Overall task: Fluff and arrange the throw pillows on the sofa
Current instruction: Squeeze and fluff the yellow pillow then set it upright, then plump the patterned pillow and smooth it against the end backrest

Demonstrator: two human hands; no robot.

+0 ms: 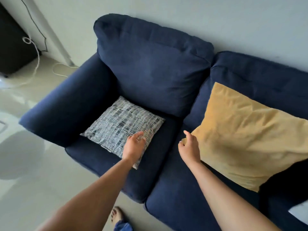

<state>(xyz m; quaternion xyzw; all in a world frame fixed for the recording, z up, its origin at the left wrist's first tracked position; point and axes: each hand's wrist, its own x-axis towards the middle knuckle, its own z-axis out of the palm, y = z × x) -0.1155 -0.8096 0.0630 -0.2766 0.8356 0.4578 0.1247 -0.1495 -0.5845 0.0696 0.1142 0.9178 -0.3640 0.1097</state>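
A small grey-and-white patterned pillow [120, 125] lies flat on the left seat of the navy sofa [155, 69]. My left hand [134, 145] rests over its near right corner, fingers spread, gripping nothing. A large mustard-yellow pillow [246, 135] leans on the right seat against the back cushion. At that pillow's lower left corner is my right hand [189, 145], fingers apart, touching or just short of the fabric; I cannot tell which.
The sofa's left armrest [66, 110] borders the patterned pillow. White and black cables [35, 52] run across the pale floor by a dark cabinet [11, 44] at the far left. My foot [117, 214] stands close to the sofa front. A white object [300, 212] pokes in at the right edge.
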